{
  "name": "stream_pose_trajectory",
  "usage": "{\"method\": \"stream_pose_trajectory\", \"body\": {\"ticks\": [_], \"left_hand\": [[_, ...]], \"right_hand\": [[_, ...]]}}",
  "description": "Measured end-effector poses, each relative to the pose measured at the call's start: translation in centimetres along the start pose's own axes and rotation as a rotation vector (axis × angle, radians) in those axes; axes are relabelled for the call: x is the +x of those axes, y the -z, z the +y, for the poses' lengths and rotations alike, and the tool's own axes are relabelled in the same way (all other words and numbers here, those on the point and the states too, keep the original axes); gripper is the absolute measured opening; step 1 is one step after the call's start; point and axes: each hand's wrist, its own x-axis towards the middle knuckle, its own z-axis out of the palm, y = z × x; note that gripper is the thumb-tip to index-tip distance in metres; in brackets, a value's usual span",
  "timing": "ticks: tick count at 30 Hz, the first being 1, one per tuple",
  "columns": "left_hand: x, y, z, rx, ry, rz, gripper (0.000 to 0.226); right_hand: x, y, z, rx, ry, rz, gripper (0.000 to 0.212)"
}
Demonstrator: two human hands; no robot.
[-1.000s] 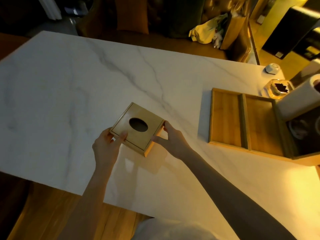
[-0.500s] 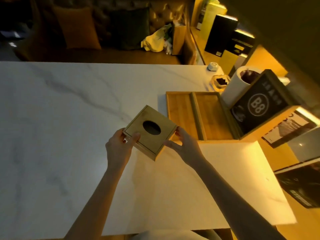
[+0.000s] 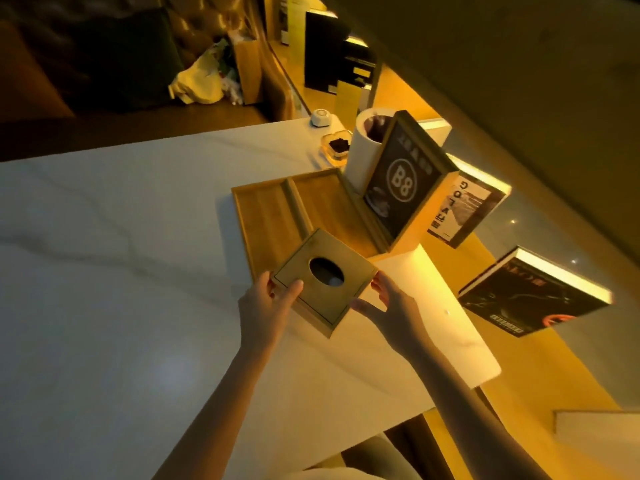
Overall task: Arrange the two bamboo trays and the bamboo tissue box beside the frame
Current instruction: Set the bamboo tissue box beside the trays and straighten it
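I hold the square bamboo tissue box (image 3: 313, 268) with an oval hole in its lid, turned diagonally, just in front of the trays. My left hand (image 3: 268, 299) grips its near-left corner with the thumb on the lid. My right hand (image 3: 384, 304) grips its right corner. Two bamboo trays lie side by side on the white marble table (image 3: 104, 271): the left tray (image 3: 265, 216) and the right tray (image 3: 323, 199). The box overlaps their near edge. The wooden frame (image 3: 403, 183) with a dark "B8" sign stands against the right tray's far-right side.
A white paper roll (image 3: 363, 147), a small glass dish (image 3: 337, 147) and a white round device (image 3: 320, 117) stand behind the frame. The table's right edge runs close beside the frame. Dark lit signs show in glass on the right. A sofa with a yellow cloth lies beyond.
Both hands have carried the tissue box to the right across the table until it reaches the trays' near edge. The camera has swung right with it, bringing the frame into view.
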Motion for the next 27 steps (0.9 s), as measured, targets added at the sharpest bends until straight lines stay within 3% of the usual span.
{"method": "stream_pose_trajectory", "body": {"ticks": [9,27], "left_hand": [[-0.3,-5.8,2.3,0.035,-0.012,-0.144,0.045],[-1.8,-9.9,2.0,0.066,0.071,-0.191,0.05]], "right_hand": [[-1.4,3.9,3.4,0.023,-0.116,0.095,0.065],[-1.5,6.6,6.4,0.053,-0.199,0.045,0.069]]}}
